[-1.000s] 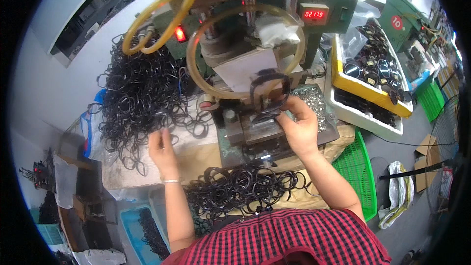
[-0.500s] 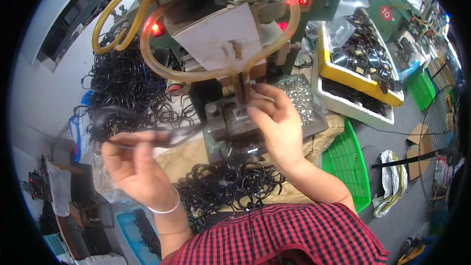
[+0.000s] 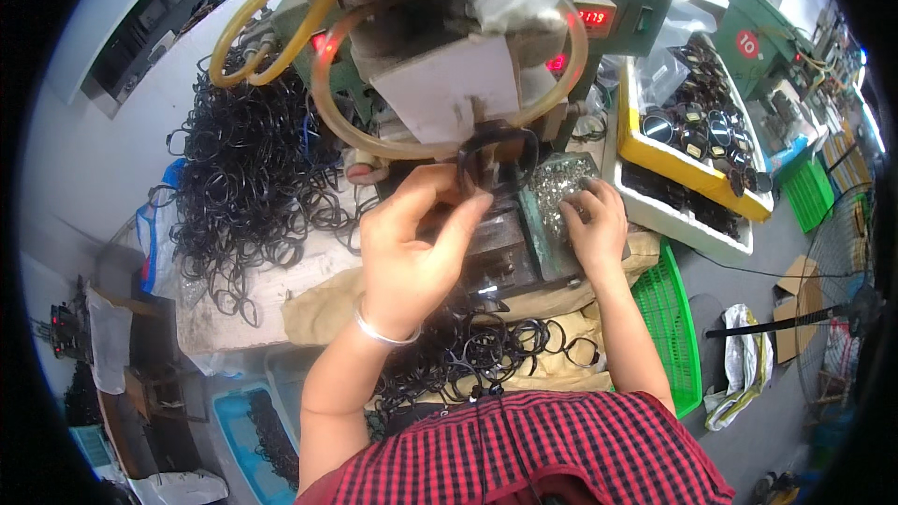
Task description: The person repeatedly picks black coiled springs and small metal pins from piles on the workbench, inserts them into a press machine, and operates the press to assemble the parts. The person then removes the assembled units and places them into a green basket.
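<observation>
Your left grip (image 3: 409,248) pinches black eyeglass frame (image 3: 498,134) before press (image 3: 412,23). Right grip (image 3: 594,224) rests over small metal parts (image 3: 554,189); cannot tell if clenched. Apparent step: part pickup. Next move calls for steady frame alignment.

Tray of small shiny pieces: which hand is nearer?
Right. The right hand is over the tray; the left hand is left of it, holding a black frame.

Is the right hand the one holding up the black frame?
No, the left hand holds the black frame, while the right hand is at the small shiny pieces.
</observation>
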The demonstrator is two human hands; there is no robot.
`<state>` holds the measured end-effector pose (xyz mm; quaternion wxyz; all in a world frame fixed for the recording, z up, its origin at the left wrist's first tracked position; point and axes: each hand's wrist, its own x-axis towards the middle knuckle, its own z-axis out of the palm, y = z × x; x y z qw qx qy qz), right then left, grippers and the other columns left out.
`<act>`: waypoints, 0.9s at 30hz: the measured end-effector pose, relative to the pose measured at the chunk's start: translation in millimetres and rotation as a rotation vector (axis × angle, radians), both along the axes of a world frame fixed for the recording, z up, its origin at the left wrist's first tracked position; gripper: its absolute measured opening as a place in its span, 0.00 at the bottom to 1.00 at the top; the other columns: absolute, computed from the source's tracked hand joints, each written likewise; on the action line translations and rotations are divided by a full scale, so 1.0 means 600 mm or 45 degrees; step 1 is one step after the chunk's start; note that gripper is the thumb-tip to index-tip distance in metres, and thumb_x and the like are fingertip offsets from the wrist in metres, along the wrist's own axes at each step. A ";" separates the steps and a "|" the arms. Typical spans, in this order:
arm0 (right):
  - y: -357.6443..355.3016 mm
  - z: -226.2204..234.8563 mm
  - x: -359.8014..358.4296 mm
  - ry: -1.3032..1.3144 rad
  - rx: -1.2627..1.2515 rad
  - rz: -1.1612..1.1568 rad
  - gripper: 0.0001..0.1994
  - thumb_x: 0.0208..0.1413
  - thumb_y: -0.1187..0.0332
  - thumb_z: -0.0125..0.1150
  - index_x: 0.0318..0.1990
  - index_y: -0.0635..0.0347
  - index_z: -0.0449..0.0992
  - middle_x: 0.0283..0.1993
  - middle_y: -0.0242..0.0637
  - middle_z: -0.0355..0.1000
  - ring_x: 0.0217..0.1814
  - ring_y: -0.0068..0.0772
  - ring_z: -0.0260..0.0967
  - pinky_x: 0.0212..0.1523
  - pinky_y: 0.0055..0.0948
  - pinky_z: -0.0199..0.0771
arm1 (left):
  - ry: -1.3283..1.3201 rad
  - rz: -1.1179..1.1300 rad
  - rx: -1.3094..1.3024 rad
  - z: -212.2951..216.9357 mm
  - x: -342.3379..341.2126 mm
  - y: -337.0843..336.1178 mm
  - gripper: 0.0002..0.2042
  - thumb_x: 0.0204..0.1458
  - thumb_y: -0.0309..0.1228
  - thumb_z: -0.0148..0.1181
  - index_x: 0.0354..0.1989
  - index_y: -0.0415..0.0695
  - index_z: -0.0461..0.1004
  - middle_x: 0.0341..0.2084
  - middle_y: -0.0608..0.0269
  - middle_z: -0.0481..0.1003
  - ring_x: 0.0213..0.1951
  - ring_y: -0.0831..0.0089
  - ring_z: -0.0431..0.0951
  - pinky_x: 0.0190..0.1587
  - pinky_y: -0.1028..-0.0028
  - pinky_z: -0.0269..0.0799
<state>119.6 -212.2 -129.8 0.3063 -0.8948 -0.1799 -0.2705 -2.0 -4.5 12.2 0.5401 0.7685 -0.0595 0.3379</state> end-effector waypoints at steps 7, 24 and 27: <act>0.076 0.036 0.015 0.027 -0.312 0.108 0.09 0.41 0.70 0.67 0.32 0.59 0.77 0.42 0.43 0.71 0.49 0.48 0.67 0.47 0.43 0.69 | 0.174 0.107 0.045 -0.005 -0.018 -0.006 0.10 0.49 0.22 0.66 0.39 0.36 0.75 0.32 0.62 0.78 0.34 0.78 0.77 0.38 0.79 0.72; 0.029 0.030 -0.014 0.035 0.349 0.191 0.07 0.51 0.76 0.62 0.39 0.62 0.79 0.37 0.42 0.76 0.39 0.40 0.73 0.43 0.32 0.71 | 0.134 0.995 1.129 -0.081 -0.070 0.308 0.08 0.42 0.19 0.60 0.30 0.45 0.78 0.37 0.61 0.76 0.38 0.60 0.72 0.44 0.67 0.65; 0.022 0.029 -0.019 0.110 0.383 0.168 0.07 0.52 0.76 0.61 0.39 0.61 0.78 0.36 0.42 0.75 0.37 0.38 0.73 0.41 0.32 0.71 | 0.288 0.947 1.365 -0.104 -0.028 0.332 0.10 0.38 0.19 0.59 0.29 0.46 0.80 0.41 0.60 0.75 0.40 0.58 0.70 0.46 0.66 0.66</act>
